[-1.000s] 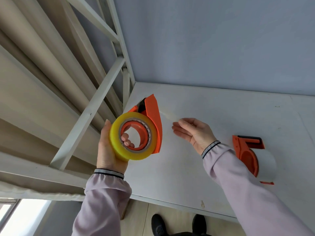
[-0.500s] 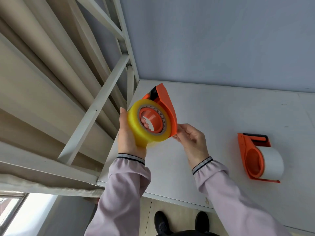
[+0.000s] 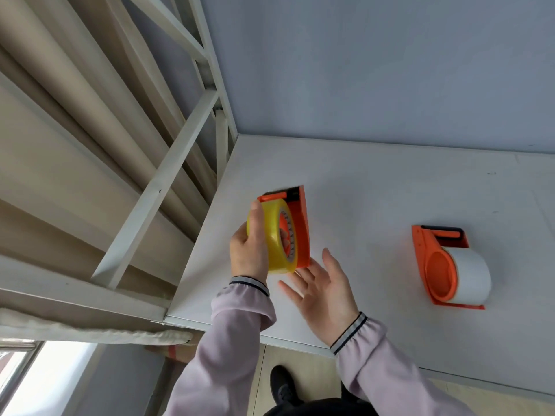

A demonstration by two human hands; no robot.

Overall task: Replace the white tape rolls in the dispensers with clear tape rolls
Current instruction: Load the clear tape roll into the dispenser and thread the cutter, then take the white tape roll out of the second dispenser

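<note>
Right hand now off dispenser; left hand grips it.

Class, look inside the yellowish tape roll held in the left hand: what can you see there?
Inside the tape roll sits the orange dispenser's toothed hub. The left hand covers the roll's far side; its fingers inside are barely visible.

Orange dispenser w/ yellowish clear tape roll mounted on its hub, frame centre-left, stood on edge, cutter end up. 2nd orange dispenser, right of frame, lies flat, white tape roll still loaded, cutter end toward frame top.
</note>
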